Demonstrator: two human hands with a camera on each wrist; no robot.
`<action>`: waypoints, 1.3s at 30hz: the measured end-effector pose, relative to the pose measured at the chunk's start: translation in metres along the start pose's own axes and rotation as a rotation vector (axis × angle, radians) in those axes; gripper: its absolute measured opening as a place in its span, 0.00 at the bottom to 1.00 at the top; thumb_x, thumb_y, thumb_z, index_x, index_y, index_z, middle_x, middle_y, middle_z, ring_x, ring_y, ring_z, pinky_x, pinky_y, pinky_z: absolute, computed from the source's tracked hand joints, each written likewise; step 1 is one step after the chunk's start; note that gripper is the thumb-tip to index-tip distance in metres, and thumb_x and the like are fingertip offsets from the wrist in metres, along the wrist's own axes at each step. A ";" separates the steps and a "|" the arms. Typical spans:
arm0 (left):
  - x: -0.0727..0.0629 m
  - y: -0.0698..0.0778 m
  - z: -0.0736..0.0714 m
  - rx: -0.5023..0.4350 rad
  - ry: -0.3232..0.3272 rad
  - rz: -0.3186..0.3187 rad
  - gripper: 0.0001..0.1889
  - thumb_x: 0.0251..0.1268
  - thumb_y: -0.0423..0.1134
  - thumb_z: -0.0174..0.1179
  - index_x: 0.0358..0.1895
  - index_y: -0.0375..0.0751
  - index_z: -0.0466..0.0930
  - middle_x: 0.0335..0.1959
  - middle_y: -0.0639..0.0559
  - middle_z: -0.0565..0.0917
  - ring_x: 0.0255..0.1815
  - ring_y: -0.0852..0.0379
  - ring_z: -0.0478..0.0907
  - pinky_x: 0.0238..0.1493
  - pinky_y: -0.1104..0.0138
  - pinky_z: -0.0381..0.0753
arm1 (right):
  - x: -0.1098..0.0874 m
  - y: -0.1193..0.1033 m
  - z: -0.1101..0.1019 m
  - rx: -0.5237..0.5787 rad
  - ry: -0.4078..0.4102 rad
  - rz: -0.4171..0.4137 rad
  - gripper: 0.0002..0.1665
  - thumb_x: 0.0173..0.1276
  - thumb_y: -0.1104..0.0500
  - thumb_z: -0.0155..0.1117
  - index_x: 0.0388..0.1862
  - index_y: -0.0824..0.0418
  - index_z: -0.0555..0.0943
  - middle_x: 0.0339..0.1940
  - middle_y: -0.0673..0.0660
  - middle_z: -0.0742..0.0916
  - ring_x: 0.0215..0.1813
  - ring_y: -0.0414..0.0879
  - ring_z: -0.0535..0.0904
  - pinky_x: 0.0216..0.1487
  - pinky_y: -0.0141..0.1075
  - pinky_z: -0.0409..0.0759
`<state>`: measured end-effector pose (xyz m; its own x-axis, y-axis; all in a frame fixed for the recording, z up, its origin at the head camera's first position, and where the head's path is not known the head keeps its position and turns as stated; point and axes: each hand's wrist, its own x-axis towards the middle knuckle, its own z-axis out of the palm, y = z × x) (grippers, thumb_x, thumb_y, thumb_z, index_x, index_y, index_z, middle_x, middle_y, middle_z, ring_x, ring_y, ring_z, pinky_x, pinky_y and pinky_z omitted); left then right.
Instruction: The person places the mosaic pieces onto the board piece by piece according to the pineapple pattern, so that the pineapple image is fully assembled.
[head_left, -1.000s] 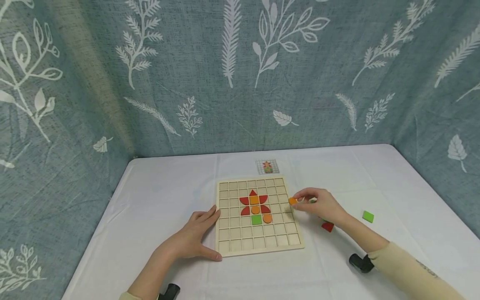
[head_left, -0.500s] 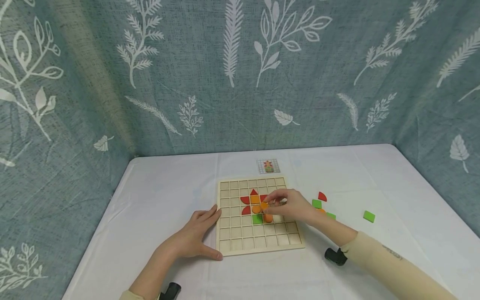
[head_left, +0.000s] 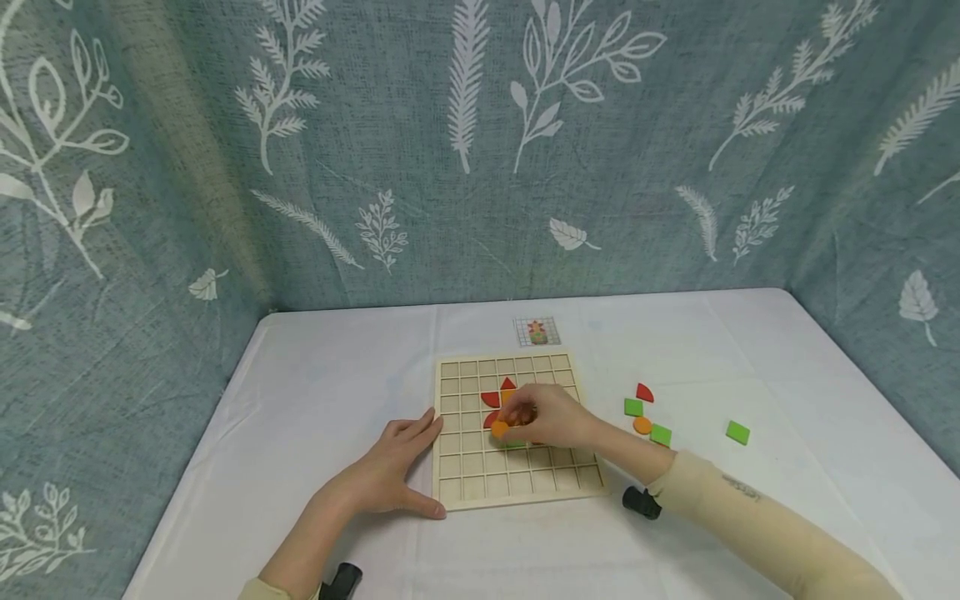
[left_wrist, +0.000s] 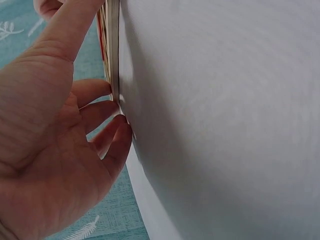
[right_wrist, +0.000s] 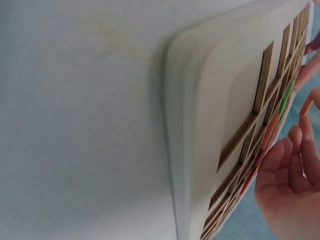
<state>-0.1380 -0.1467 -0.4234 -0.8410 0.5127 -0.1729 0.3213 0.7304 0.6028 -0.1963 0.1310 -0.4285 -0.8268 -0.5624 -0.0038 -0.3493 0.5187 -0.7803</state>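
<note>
My right hand pinches a round orange tile between thumb and forefinger over the wooden grid board. In the right wrist view this tile shows edge-on at the fingertips, close over the grid. Red tiles and a green square tile lie in the board's cells, several pieces partly covered by my right hand. My left hand rests at the board's left side, fingers stretched out and thumb near the lower left corner. The left wrist view has those fingertips touching the board's edge.
Right of the board lie loose tiles: a red quarter-round, green squares and an orange round, with another green square farther right. A small pattern card lies behind the board. Leaf-print curtains border the white table.
My right hand has carried the round orange tile leftward from beyond the board's right edge to over its middle cells, uncovering the loose tiles at right. My left hand has stayed put.
</note>
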 end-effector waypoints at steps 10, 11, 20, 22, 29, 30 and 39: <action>-0.001 0.000 -0.001 0.006 0.002 0.001 0.61 0.37 0.58 0.79 0.76 0.35 0.55 0.78 0.40 0.51 0.72 0.41 0.52 0.67 0.45 0.61 | 0.002 -0.007 0.008 -0.209 -0.015 -0.110 0.09 0.59 0.55 0.74 0.37 0.54 0.85 0.33 0.43 0.83 0.35 0.37 0.76 0.38 0.31 0.77; -0.001 0.000 0.000 0.005 0.003 0.003 0.61 0.37 0.58 0.79 0.75 0.35 0.55 0.78 0.40 0.51 0.72 0.41 0.52 0.67 0.45 0.61 | 0.002 -0.007 0.009 -0.210 -0.018 -0.116 0.09 0.59 0.56 0.74 0.37 0.54 0.85 0.34 0.43 0.83 0.36 0.37 0.76 0.38 0.31 0.77; -0.001 0.000 0.000 -0.001 0.005 0.006 0.61 0.37 0.57 0.79 0.75 0.34 0.55 0.78 0.39 0.51 0.71 0.41 0.52 0.67 0.45 0.61 | 0.001 -0.007 0.011 -0.231 -0.013 -0.152 0.10 0.59 0.56 0.75 0.38 0.54 0.86 0.33 0.43 0.83 0.35 0.37 0.75 0.37 0.31 0.75; -0.001 0.000 0.000 -0.002 0.004 0.009 0.61 0.37 0.57 0.79 0.75 0.34 0.55 0.78 0.39 0.51 0.71 0.41 0.52 0.67 0.44 0.61 | 0.000 -0.007 0.010 -0.219 -0.013 -0.150 0.10 0.59 0.56 0.75 0.39 0.54 0.86 0.33 0.44 0.83 0.35 0.38 0.75 0.36 0.31 0.75; -0.001 0.002 0.000 -0.009 -0.001 0.004 0.61 0.38 0.56 0.79 0.75 0.33 0.55 0.78 0.39 0.51 0.72 0.39 0.52 0.67 0.43 0.60 | -0.006 -0.006 0.007 -0.102 0.022 -0.130 0.11 0.59 0.55 0.75 0.41 0.53 0.87 0.37 0.45 0.85 0.36 0.40 0.77 0.37 0.31 0.77; 0.000 0.002 0.000 -0.009 0.000 0.000 0.61 0.37 0.56 0.79 0.75 0.34 0.55 0.78 0.39 0.51 0.72 0.39 0.52 0.67 0.43 0.60 | -0.008 -0.006 0.005 -0.077 0.031 -0.116 0.11 0.59 0.55 0.75 0.41 0.53 0.87 0.36 0.45 0.85 0.36 0.40 0.77 0.36 0.31 0.77; -0.001 0.005 0.001 -0.006 0.016 -0.004 0.61 0.36 0.56 0.80 0.75 0.33 0.56 0.78 0.39 0.52 0.71 0.39 0.52 0.67 0.44 0.61 | -0.027 0.006 -0.019 0.082 0.117 0.053 0.12 0.61 0.54 0.73 0.42 0.55 0.86 0.37 0.48 0.84 0.38 0.44 0.77 0.37 0.35 0.78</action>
<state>-0.1354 -0.1428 -0.4214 -0.8492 0.5024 -0.1627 0.3156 0.7298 0.6064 -0.1839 0.1613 -0.4210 -0.8907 -0.4541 0.0226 -0.2704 0.4891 -0.8292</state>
